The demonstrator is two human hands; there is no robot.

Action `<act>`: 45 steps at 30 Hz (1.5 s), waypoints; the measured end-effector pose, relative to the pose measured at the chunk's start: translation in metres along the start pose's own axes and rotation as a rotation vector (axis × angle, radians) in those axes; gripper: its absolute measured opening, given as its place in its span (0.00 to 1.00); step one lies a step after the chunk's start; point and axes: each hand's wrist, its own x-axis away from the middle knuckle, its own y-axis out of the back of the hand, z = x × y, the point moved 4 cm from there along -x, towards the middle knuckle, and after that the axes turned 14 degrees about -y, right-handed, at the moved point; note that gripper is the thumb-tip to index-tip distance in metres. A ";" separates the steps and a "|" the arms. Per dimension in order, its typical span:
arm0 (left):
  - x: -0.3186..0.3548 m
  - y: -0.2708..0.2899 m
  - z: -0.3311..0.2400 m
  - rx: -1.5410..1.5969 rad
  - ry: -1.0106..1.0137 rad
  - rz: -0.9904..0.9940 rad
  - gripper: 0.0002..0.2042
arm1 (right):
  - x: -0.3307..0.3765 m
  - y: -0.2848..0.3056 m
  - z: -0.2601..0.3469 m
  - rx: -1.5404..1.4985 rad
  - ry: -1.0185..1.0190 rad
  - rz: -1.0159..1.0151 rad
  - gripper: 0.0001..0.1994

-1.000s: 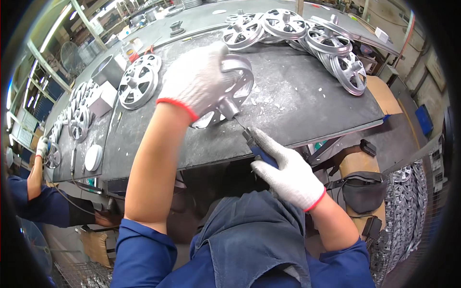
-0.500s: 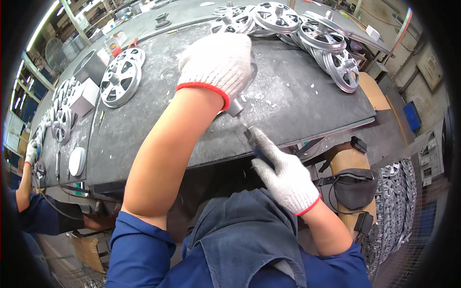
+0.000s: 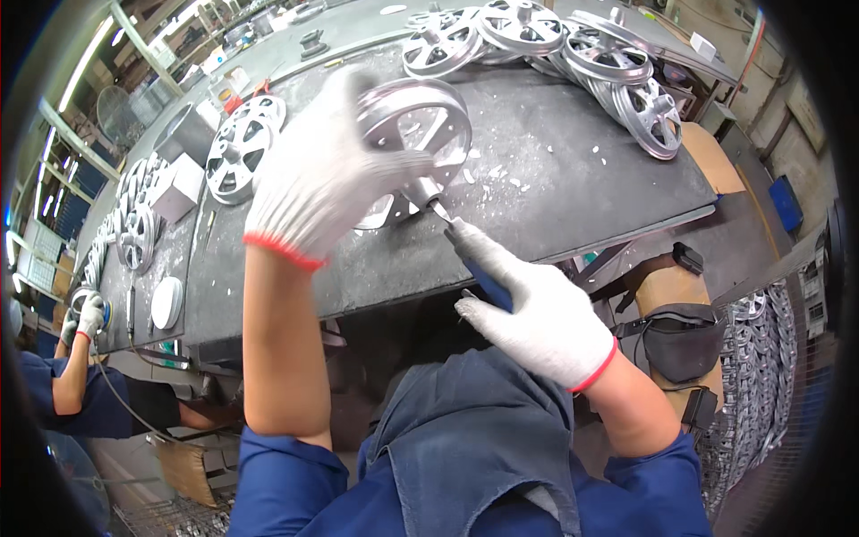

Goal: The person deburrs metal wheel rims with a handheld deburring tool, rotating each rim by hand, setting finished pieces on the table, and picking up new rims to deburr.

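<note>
A silver spoked metal wheel [image 3: 457,116] stands tilted on edge on the dark tabletop [image 3: 573,192]. My left hand [image 3: 327,166], in a white knit glove with a red cuff, grips it from the left; the thumb lies across the spokes near the hub, and the other fingers are blurred or hidden. My right hand [image 3: 546,322], gloved alike, wraps round the blue handle [image 3: 489,285] of a narrow-bladed hand tool, index finger stretched along it. The metal blade [image 3: 439,210] meets the end of the wheel's protruding hub [image 3: 420,191]. White shavings [image 3: 501,174] lie beside the wheel.
More wheels are heaped at the far right [image 3: 608,58] and stand at the left [image 3: 237,152]. Near those are a white box [image 3: 177,188] and a stack of white discs [image 3: 167,302]. A co-worker's gloved hand [image 3: 91,315] works at far left. A black pouch [image 3: 680,345] lies right.
My left hand has swung left and turned, bringing the wheel's spoked face into sight. The tool's blade has come up against the hub end. The whole view has shifted slightly.
</note>
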 end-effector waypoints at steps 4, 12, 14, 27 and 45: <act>-0.035 -0.017 -0.002 -0.417 -0.144 0.302 0.23 | 0.015 0.000 0.014 0.493 -0.127 -0.022 0.38; 0.002 -0.013 -0.005 -0.281 -0.131 0.133 0.24 | 0.034 -0.041 -0.025 -1.967 -0.794 0.989 0.44; 0.008 -0.009 0.005 -0.131 -0.016 0.053 0.22 | 0.023 -0.023 -0.031 -1.539 -0.637 0.696 0.45; -0.008 -0.019 0.001 -0.326 -0.157 0.045 0.25 | 0.007 0.007 -0.007 0.153 -0.125 0.065 0.37; 0.067 0.023 0.179 0.404 0.403 -0.380 0.20 | 0.057 0.005 -0.119 -1.713 -0.450 0.229 0.53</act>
